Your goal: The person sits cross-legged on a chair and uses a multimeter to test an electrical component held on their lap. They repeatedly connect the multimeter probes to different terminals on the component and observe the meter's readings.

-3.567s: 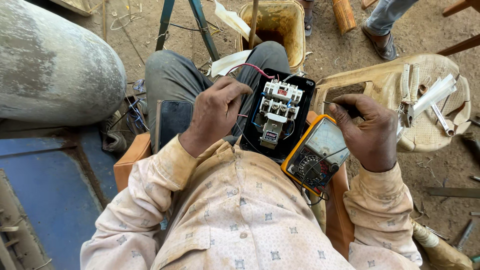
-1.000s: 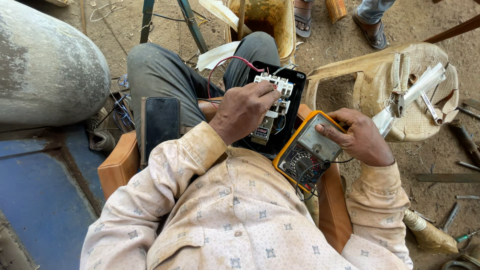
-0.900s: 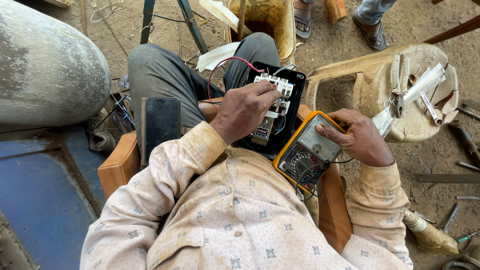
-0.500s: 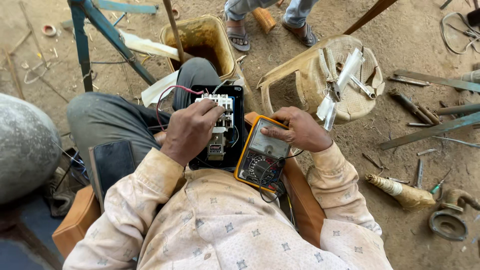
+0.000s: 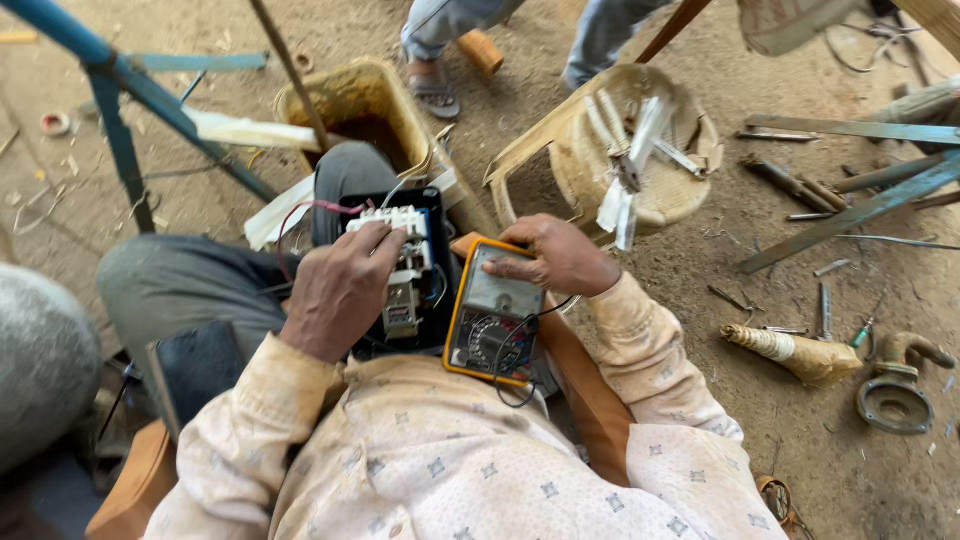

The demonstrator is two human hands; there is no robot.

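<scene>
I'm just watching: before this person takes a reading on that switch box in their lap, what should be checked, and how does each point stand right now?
1. Black switch box steady on the lap: ok, it lies flat on the thigh.
2. Left hand on the white terminal block: ok, fingers rest on it.
3. Yellow meter held with its dial facing up: ok, right hand grips its top edge.
4. Probe tips on the terminals: cannot tell, the hand hides them.
5. Meter lead free of snags: ok, it loops loosely over the meter.
</scene>
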